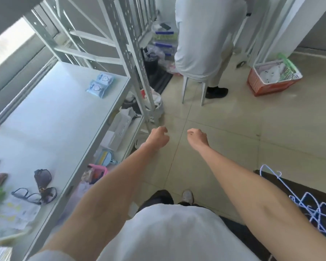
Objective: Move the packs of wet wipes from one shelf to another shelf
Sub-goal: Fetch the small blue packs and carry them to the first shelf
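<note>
Two light blue packs of wet wipes (pixel 100 85) lie side by side near the far right corner of the white shelf board (pixel 51 117) on my left. My left hand (pixel 158 138) hangs over the floor just right of the shelf's edge, fingers loosely curled and holding nothing. My right hand (pixel 197 138) is level with it a little to the right, also loosely curled and empty. Both hands are well short of the packs.
Glasses (pixel 29 195) and sunglasses (pixel 43 183) lie on the near end of the shelf board. The lower shelf (pixel 120 127) holds white boxes. A person in white sits on a stool (pixel 193 87) ahead. An orange basket (pixel 271 80) stands at the far right, wire hangers (pixel 309 206) at the near right.
</note>
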